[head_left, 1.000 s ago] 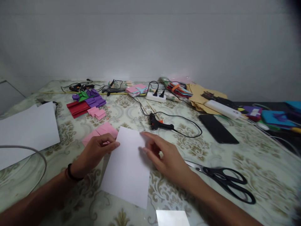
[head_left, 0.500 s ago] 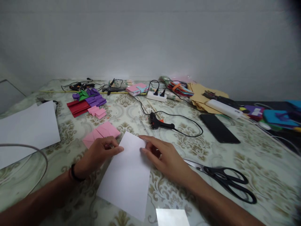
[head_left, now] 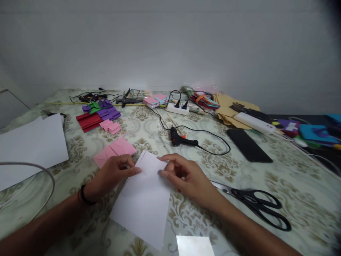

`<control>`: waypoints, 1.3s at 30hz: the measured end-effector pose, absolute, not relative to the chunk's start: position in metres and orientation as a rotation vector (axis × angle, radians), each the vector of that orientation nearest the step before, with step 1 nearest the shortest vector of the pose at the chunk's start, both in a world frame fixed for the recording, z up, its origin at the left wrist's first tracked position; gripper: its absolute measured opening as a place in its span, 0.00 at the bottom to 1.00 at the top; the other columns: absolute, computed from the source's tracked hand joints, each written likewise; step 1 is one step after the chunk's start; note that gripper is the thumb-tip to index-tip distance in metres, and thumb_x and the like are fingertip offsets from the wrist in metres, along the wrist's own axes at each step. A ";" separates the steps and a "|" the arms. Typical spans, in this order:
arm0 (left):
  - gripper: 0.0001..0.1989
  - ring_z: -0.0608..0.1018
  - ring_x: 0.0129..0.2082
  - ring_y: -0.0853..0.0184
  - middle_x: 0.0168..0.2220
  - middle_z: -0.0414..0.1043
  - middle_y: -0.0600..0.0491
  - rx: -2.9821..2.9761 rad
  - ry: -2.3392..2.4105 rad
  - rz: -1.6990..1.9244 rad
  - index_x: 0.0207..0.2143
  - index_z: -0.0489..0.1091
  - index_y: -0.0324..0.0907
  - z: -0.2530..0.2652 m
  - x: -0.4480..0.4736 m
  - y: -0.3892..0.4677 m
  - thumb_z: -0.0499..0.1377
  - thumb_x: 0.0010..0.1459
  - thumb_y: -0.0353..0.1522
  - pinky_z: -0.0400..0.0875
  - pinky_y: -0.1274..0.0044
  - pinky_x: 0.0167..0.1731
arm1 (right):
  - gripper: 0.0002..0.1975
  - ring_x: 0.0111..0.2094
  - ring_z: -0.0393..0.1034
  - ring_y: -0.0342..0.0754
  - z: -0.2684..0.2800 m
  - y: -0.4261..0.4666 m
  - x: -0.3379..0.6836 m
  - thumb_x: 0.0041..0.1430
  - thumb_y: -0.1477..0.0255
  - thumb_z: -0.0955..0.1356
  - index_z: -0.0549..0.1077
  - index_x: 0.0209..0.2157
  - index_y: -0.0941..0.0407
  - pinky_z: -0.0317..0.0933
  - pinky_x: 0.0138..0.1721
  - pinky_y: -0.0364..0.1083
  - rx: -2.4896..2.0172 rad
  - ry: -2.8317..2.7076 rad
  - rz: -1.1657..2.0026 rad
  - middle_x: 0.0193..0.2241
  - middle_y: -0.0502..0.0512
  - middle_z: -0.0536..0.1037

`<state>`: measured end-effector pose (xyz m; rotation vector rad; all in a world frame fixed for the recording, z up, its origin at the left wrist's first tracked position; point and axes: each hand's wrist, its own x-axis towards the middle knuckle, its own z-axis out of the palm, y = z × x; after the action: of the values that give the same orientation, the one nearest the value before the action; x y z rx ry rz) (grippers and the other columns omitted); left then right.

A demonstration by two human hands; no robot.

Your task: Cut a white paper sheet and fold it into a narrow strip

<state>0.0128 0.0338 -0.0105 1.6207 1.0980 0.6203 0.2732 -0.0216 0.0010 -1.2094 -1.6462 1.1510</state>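
A sheet of white paper (head_left: 145, 206) lies in front of me, its far end raised a little and two layers showing at the far left corner. My left hand (head_left: 115, 174) pinches its left edge, thumb on top and the other fingers curled beneath. On the opposite edge, my right hand (head_left: 183, 176) grips the paper between thumb and fingers near the far right corner. Folded pink paper (head_left: 117, 149) rests just beyond my left hand. Black-handled scissors (head_left: 255, 202) lie to the right, partly behind my right forearm. A small white paper piece (head_left: 194, 245) sits at the near edge.
A black glue gun (head_left: 183, 138) with its looping cord lies beyond my hands, wired toward a white power strip (head_left: 178, 108). Right of it is a black phone (head_left: 249, 145). White sheets (head_left: 32, 149) cover the left side; folded red paper (head_left: 89, 122) and purple paper (head_left: 109, 113) lie farther back.
The paper's far edge has shifted slightly toward me, and a second layer now shows at its far left corner. My right fingers have drawn in a little; the left hand barely moved.
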 end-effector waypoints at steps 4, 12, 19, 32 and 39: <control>0.20 0.63 0.27 0.71 0.27 0.63 0.59 1.592 1.001 0.625 0.24 0.66 0.40 -0.011 0.012 0.035 0.67 0.59 0.43 0.55 0.77 0.29 | 0.11 0.16 0.57 0.38 0.000 -0.021 0.276 0.66 0.62 0.70 0.73 0.39 0.55 0.53 0.20 0.40 -1.194 -1.538 1.324 0.16 0.39 0.62; 0.20 0.59 0.23 0.73 0.23 0.56 0.61 1.560 0.993 0.659 0.23 0.62 0.41 0.002 0.009 0.041 0.64 0.60 0.43 0.51 0.79 0.23 | 0.21 0.23 0.72 0.45 0.009 -0.020 0.284 0.65 0.51 0.68 0.69 0.33 0.55 0.65 0.28 0.43 -1.133 -1.472 1.408 0.23 0.48 0.74; 0.20 0.57 0.17 0.74 0.20 0.55 0.61 1.582 1.282 0.800 0.25 0.61 0.43 0.026 -0.011 0.061 0.62 0.58 0.46 0.50 0.80 0.17 | 0.33 0.18 0.63 0.43 0.010 -0.001 0.322 0.66 0.41 0.57 0.72 0.29 0.55 0.53 0.18 0.43 -1.295 -1.385 1.334 0.20 0.50 0.70; 0.25 0.68 0.60 0.43 0.59 0.69 0.36 2.870 1.346 0.453 0.59 0.68 0.39 0.014 -0.034 0.066 0.63 0.60 0.36 0.61 0.54 0.60 | 0.14 0.19 0.70 0.43 -0.009 0.017 0.319 0.57 0.62 0.73 0.73 0.41 0.56 0.63 0.23 0.43 -1.431 -1.695 1.403 0.24 0.45 0.75; 0.25 0.74 0.52 0.51 0.54 0.72 0.39 2.879 0.909 0.140 0.63 0.65 0.38 -0.016 0.006 0.049 0.60 0.65 0.35 0.69 0.61 0.51 | 0.12 0.21 0.70 0.45 0.011 0.018 0.328 0.59 0.68 0.71 0.80 0.44 0.56 0.63 0.28 0.45 -1.544 -1.973 1.125 0.25 0.49 0.79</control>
<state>0.0061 0.0491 -0.0164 2.8789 0.9087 0.1395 0.3276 0.0179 0.0106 -1.5437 -1.9734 1.1247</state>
